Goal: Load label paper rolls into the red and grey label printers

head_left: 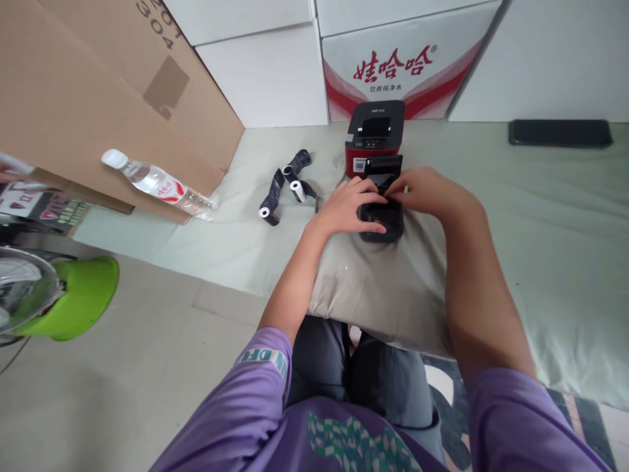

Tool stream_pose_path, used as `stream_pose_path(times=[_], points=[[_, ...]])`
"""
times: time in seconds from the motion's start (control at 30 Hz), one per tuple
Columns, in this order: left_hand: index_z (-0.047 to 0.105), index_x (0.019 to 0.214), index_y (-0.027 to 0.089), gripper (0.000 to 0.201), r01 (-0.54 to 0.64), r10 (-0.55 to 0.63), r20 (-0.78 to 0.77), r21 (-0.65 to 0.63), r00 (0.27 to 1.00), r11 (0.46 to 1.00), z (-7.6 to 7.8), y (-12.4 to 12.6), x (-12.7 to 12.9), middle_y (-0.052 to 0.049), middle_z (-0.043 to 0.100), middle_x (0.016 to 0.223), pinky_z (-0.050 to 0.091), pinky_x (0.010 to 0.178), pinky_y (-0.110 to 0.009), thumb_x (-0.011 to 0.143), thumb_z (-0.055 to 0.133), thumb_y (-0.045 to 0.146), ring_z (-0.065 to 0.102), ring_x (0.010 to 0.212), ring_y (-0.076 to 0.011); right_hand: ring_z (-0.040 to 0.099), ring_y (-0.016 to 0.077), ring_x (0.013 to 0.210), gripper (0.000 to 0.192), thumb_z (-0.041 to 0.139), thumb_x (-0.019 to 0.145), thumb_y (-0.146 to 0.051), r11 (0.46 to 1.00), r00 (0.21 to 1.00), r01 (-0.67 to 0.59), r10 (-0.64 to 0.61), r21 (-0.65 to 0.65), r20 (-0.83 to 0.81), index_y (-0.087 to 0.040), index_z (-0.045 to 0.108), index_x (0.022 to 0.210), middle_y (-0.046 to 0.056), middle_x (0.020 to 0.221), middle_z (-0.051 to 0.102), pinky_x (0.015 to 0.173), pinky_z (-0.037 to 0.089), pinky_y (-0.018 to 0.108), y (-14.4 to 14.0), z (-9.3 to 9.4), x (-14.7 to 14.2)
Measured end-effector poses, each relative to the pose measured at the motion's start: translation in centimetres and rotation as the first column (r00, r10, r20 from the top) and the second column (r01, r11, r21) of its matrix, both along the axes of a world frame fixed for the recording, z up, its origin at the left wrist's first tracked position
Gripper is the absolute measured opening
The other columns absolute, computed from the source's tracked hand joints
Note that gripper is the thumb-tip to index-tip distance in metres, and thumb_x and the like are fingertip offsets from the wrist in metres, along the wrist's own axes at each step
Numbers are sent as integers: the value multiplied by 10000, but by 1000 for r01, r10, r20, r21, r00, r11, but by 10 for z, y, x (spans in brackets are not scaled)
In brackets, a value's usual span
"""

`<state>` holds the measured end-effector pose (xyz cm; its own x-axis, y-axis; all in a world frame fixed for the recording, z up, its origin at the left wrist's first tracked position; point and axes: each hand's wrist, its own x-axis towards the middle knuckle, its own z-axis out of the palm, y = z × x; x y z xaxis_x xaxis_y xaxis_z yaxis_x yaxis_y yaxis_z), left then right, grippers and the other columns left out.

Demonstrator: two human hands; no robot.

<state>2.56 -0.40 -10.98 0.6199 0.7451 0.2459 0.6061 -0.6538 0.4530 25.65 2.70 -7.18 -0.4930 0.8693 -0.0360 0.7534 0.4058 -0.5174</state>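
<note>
A small black device, apparently a portable receipt printer [387, 226], rests on the grey cloth in front of me with its black lid [386, 164] raised. My left hand [351, 206] holds it from the left, thumb along the front and fingers over the opening. On the right side, my right hand [417, 190] has its fingers curled and pinched at the opening; what lies between them is hidden. Right behind stands a red and black printer [376, 131]. To the left lie several small paper rolls, among them a dark one [270, 213] and a white-ended one [297, 190].
A clear water bottle [162, 187] lies against a big cardboard box [98, 85] at left. White cartons [388, 72] line the back. A black flat object [560, 133] lies at far right. A green plastic item [91, 295] is at the lower left. Another person's hand [10, 172] shows at the left edge.
</note>
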Motion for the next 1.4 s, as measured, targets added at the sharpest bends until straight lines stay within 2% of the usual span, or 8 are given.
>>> stream_pose_path(times=[0.2,0.33,0.53,0.63,0.83,0.97,1.07,1.4], points=[[829,1201,283,515,63,-63,-1,51,998,997,0,-3,2,-100,740,1259,467,1052,-456,814,877,618,662,1177,-308,707,271,1057,384,618,938,-204,915,919,362,-316,180,-237,-138,743,1295,183,1348,762,1040,537,424,4,2,9],[844,1006,255,209,62,-64,8,158,998,985,-4,-2,2,-68,770,1072,463,945,-413,997,700,405,707,1045,-246,711,313,1199,438,596,977,-301,952,910,299,-262,70,-321,-172,698,1383,160,1371,765,1084,547,483,13,-14,0],[815,899,223,320,29,-63,108,291,992,956,-7,0,-1,-63,742,879,467,803,-370,1046,632,442,701,888,-218,724,286,926,313,603,972,-436,974,921,224,-219,-21,-323,-192,790,915,103,927,793,964,576,457,11,-9,3],[796,866,225,333,17,-62,158,275,985,961,-3,-3,-3,-40,690,780,455,744,-344,1048,635,452,673,806,-197,739,302,974,283,717,877,-412,989,972,107,-126,-102,-200,-192,820,1022,118,1065,821,963,589,462,9,-8,5],[769,856,202,390,7,-35,317,89,948,996,-1,-4,-4,-33,670,780,448,712,-313,1045,631,513,614,736,-164,664,367,1381,531,682,928,-429,977,999,-29,24,-213,-26,-247,744,1423,112,1508,722,1210,501,515,13,-14,3],[757,1112,205,300,-266,304,327,-156,895,951,-11,3,4,-34,689,860,462,766,-313,1071,605,460,629,790,-178,676,343,1368,524,595,988,-372,968,999,-22,10,-248,-48,-248,709,1485,100,1508,728,1224,493,516,14,-15,4],[725,1251,208,323,-369,458,228,-342,859,864,-21,9,10,-5,631,802,457,763,-313,1035,685,446,623,772,-185,700,337,1297,522,603,987,-375,969,999,1,-11,-246,-40,-237,714,1477,113,1471,743,1158,541,502,13,-13,3],[667,1273,210,252,-163,457,348,-623,818,765,-34,16,17,68,437,706,356,649,-242,1031,718,257,444,637,-95,556,167,618,525,582,1008,-374,902,994,98,-108,-420,1,-247,648,1513,101,1012,730,600,491,332,3,-2,-3]])
